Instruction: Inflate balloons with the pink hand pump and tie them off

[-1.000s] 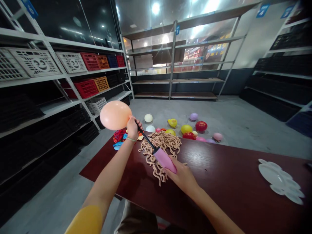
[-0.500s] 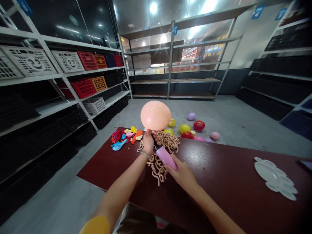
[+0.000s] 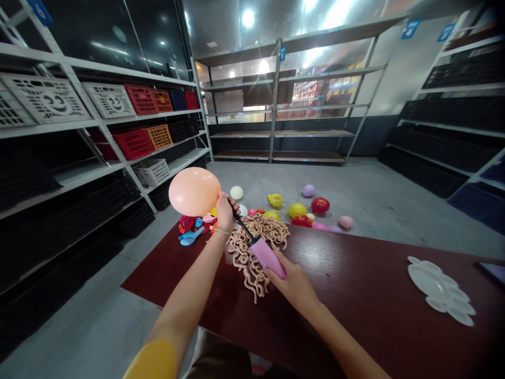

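A peach balloon (image 3: 194, 191), blown up round, points left from my left hand (image 3: 225, 213). That hand is closed around the balloon's neck and the nozzle end of a balloon pump. My right hand (image 3: 292, 280) grips the pump's pink barrel (image 3: 267, 257), and the black rod (image 3: 245, 229) shows between barrel and left hand. Just where the neck meets the nozzle is hidden by my fingers. Under the pump lies a heap of beige, worm-like twisted strands (image 3: 258, 230) on the dark red table (image 3: 339, 279). Flat balloons (image 3: 192, 235) in several colours lie left of it.
Blown-up balloons, among them a red one (image 3: 320, 206) and a yellow one (image 3: 297, 210), lie on the floor beyond the table. A white lobed plate (image 3: 441, 287) rests at the table's right. Shelves with crates (image 3: 142, 99) stand left; more shelving (image 3: 272, 134) stands behind.
My left hand has swung left and slightly up, taking the peach balloon with it. The pump's black rod now shows at length, drawn out from the pink barrel; my right hand has barely moved.
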`<state>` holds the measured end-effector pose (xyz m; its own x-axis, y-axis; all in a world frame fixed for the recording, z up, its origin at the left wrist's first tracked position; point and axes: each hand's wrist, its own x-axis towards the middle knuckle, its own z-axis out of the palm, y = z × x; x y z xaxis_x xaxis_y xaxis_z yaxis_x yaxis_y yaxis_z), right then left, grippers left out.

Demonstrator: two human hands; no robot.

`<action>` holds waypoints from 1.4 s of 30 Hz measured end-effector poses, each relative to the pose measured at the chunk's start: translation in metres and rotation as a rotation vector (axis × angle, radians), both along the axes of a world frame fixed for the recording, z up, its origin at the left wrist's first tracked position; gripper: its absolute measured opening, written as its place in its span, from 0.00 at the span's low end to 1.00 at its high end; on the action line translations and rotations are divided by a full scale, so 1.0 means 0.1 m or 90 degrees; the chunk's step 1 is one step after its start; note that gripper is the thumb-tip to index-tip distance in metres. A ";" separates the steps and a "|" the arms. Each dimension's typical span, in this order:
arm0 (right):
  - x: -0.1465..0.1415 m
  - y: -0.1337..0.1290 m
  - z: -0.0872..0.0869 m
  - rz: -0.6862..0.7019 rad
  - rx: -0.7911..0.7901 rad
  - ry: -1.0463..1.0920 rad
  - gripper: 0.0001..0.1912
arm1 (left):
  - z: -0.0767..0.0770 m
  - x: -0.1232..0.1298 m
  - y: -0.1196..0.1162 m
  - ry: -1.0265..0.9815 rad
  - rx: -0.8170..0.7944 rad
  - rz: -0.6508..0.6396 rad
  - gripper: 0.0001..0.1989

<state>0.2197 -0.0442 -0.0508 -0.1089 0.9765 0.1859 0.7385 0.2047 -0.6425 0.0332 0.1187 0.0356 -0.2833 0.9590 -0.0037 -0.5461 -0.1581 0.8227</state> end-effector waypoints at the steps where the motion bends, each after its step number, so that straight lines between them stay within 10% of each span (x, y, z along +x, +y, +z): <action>1: 0.00 0.00 0.00 -0.003 -0.005 -0.002 0.27 | -0.03 0.06 -0.06 0.000 0.002 -0.004 0.15; 10: 0.02 0.00 -0.03 -0.008 -0.038 -0.027 0.28 | -0.57 0.40 -0.48 -0.036 -0.017 -0.070 0.16; 22: -0.03 -0.02 -0.01 0.056 -0.012 0.017 0.29 | -0.05 -0.26 0.04 -0.027 -0.023 0.025 0.14; 34: 0.00 0.00 -0.10 0.026 -0.045 0.023 0.30 | -0.60 0.34 -0.52 -0.021 -0.020 -0.063 0.18; 42: 0.00 -0.01 -0.05 0.058 -0.027 0.031 0.30 | -0.35 -0.08 -0.13 -0.026 -0.052 -0.006 0.14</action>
<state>0.2198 -0.0448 -0.0559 -0.1894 0.9701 0.1520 0.6852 0.2414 -0.6872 0.0250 0.1056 0.0005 -0.2724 0.9577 -0.0929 -0.5811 -0.0868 0.8092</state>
